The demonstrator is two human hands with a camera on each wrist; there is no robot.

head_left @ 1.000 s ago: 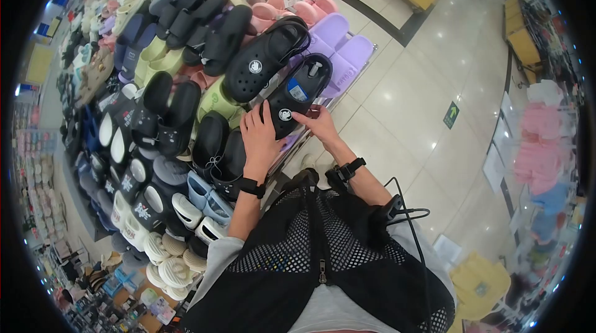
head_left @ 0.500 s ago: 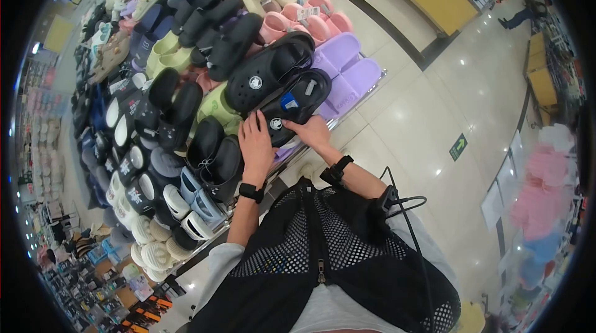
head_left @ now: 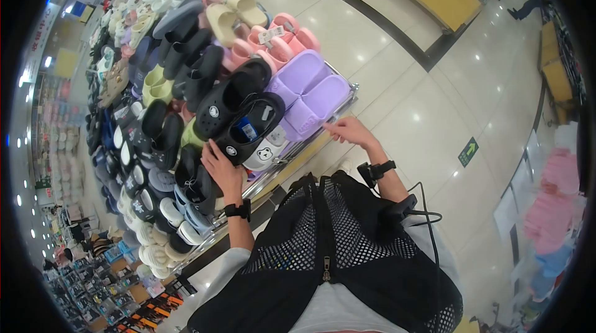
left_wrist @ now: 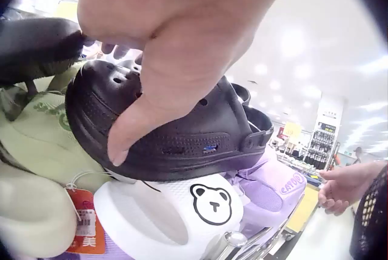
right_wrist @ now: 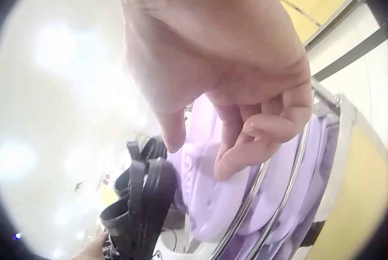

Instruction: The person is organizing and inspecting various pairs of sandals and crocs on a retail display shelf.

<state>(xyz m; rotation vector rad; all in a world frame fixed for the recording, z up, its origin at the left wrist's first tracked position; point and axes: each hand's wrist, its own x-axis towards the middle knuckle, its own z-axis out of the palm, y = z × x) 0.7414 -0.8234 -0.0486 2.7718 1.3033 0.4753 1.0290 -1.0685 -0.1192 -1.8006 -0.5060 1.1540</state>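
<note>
My left hand (head_left: 223, 170) holds a black clog (head_left: 262, 123) at its toe end, thumb along the near side. In the left wrist view the thumb lies on the side of the clog (left_wrist: 200, 151), over a white slipper (left_wrist: 212, 211) with a bear face. A blue label (head_left: 248, 130) shows inside the clog. Another black clog (head_left: 214, 98) lies just beyond it. My right hand (head_left: 352, 131) is off to the right, beside purple slides (head_left: 310, 94). In the right wrist view its fingers are loosely curled, with nothing held, over the purple slides (right_wrist: 215, 205).
Slippers and clogs are heaped across the display, with pink clogs (head_left: 273, 44) and beige slides (head_left: 236, 13) toward the back. A metal rail (head_left: 329, 119) edges the display. Tiled floor (head_left: 397, 122) lies to the right, and a cable (head_left: 425, 202) hangs by my right arm.
My right hand has let go of the clog and moved away to the right. The left hand still holds the clog, and the white bear slipper has come into view beneath it.
</note>
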